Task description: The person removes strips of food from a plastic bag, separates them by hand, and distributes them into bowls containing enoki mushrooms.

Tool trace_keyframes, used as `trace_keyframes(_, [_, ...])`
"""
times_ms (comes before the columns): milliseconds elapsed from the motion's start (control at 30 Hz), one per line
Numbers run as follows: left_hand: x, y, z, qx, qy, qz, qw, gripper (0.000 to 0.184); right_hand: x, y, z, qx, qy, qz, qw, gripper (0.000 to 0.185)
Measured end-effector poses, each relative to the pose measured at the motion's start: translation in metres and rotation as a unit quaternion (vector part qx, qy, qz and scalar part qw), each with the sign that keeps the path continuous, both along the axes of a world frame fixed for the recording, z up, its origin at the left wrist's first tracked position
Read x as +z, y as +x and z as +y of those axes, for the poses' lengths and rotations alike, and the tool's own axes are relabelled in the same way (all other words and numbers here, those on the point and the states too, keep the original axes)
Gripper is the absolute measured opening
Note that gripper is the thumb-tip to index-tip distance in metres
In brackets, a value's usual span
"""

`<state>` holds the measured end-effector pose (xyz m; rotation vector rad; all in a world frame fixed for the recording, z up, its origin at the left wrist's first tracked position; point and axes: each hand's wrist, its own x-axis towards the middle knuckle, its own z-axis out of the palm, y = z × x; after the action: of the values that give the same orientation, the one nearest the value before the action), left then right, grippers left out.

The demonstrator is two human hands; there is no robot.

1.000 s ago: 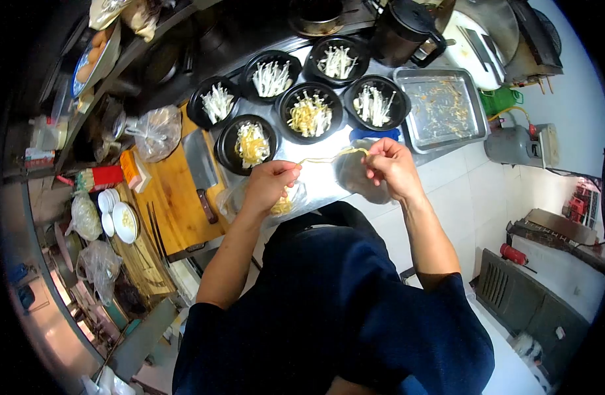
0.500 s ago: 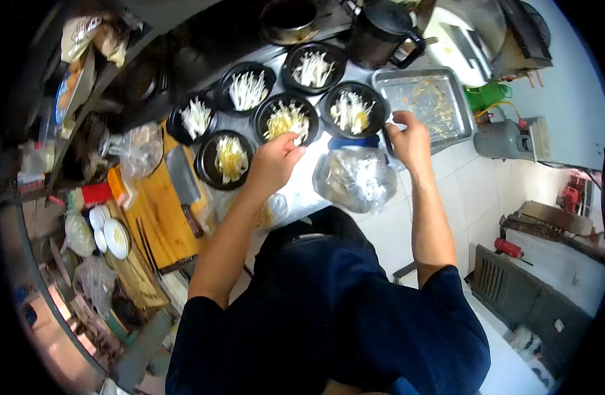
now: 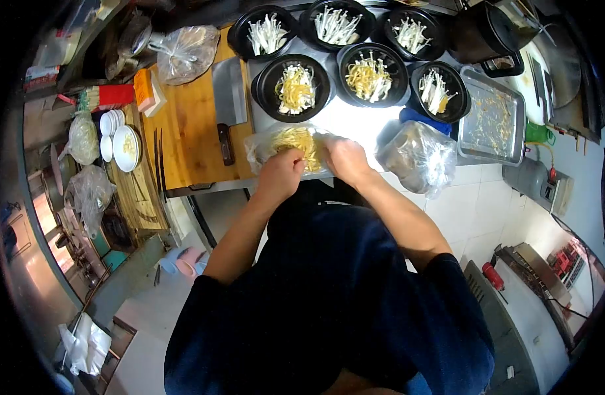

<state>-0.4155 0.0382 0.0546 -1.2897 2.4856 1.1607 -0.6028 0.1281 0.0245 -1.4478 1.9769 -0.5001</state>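
A clear plastic bag [image 3: 257, 146] of yellow noodle-like strands [image 3: 296, 139] lies at the counter's front edge. My left hand [image 3: 282, 172] is closed over the strands at the bag's mouth; what its fingers hold is hidden. On the bag's right side, my right hand [image 3: 347, 160] is closed, gripping the plastic. Just beyond stand black pots: the front left pot [image 3: 259, 85] and the front middle pot [image 3: 345, 85] hold white enoki mushrooms topped with yellow strands. The small right pot [image 3: 462, 85] has enoki with a little yellow at one side.
Three back pots, one of them the back left pot [image 3: 235, 41], hold enoki alone. Left are a cutting board [image 3: 184, 131] and cleaver [image 3: 230, 92]. Right are a filled plastic bag [image 3: 417, 158], a metal tray [image 3: 521, 125] with scraps, and a dark pitcher [image 3: 483, 33].
My left hand has come back from the front middle pot to the bag of strands. My right hand has left the small right pot's side for the same bag. The view has shifted left.
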Motion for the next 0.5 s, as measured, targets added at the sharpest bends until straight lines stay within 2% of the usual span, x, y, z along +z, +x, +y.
trace_keyframes(133, [0.005, 0.011, 0.005, 0.046, 0.054, 0.036, 0.997, 0.029, -0.025, 0.016, -0.018, 0.028, 0.048, 0.097, 0.994, 0.018])
trace_keyframes(267, [0.008, 0.015, 0.011, 0.065, 0.063, 0.073, 0.993, 0.022, -0.043, 0.022, -0.016, 0.022, 0.024, 0.108, 0.994, 0.018])
trace_keyframes(367, [0.008, 0.014, 0.007, 0.077, 0.087, 0.086, 0.990, 0.022, -0.029, 0.020, -0.012, 0.001, 0.052, 0.093, 0.994, 0.019])
trace_keyframes(433, [0.008, 0.011, 0.002, 0.082, 0.086, 0.100, 0.988, 0.024, -0.010, 0.017, -0.008, -0.084, 0.018, 0.040, 0.995, 0.017])
trace_keyframes(467, [0.007, 0.010, 0.001, 0.087, 0.087, 0.112, 0.986, 0.027, -0.003, 0.014, -0.003, -0.085, 0.018, 0.041, 0.995, 0.017])
trace_keyframes(500, [0.004, 0.007, 0.000, 0.085, 0.086, 0.113, 0.986, 0.027, 0.003, 0.009, 0.002, -0.113, 0.024, -0.059, 0.992, 0.015])
